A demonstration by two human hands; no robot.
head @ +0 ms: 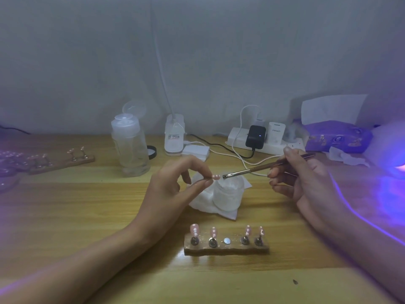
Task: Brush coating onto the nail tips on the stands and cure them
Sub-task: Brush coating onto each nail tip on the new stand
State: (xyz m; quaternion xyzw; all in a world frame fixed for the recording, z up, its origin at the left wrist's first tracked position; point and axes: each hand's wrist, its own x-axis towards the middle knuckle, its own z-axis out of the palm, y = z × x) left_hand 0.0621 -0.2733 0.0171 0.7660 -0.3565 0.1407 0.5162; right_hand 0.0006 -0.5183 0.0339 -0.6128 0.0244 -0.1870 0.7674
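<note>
My left hand (175,185) pinches a small stand with a pink nail tip (215,177) between thumb and fingers, raised above the table. My right hand (304,178) grips a thin brush (263,167) like a pen; its dark bristle end sits just right of the nail tip, over a small frosted jar (229,194). Near me lies a wooden stand base (226,249) carrying several pink nail tips on metal pegs, with one bare metal spot in the middle.
A white tissue (206,202) lies under the jar. A clear pump bottle (130,145), a power strip with chargers (260,139), a purple tissue pack (337,137) and a glowing UV lamp (392,150) line the back and right. Another stand base (63,160) rests far left.
</note>
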